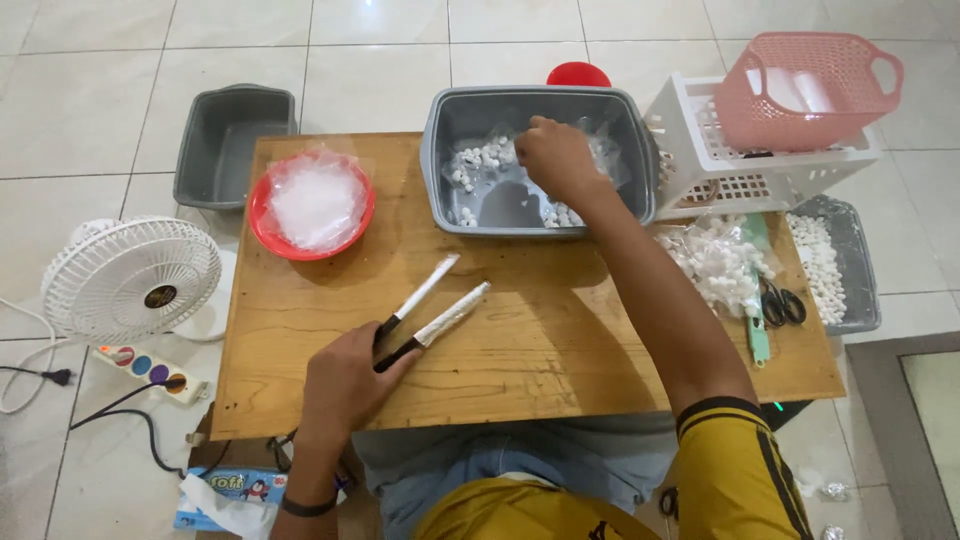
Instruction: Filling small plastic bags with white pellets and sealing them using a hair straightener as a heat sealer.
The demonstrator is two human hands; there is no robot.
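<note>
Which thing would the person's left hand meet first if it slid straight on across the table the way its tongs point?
Probably the grey tub. The left hand holds tongs aimed up and right over bare wood, towards the tub's near wall; depth is unclear.

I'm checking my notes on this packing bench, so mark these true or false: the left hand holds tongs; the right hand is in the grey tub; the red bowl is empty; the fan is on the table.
1. The left hand holds tongs: true.
2. The right hand is in the grey tub: true.
3. The red bowl is empty: false, it holds clear plastic bags.
4. The fan is on the table: false, it stands on the floor beside it.
</note>
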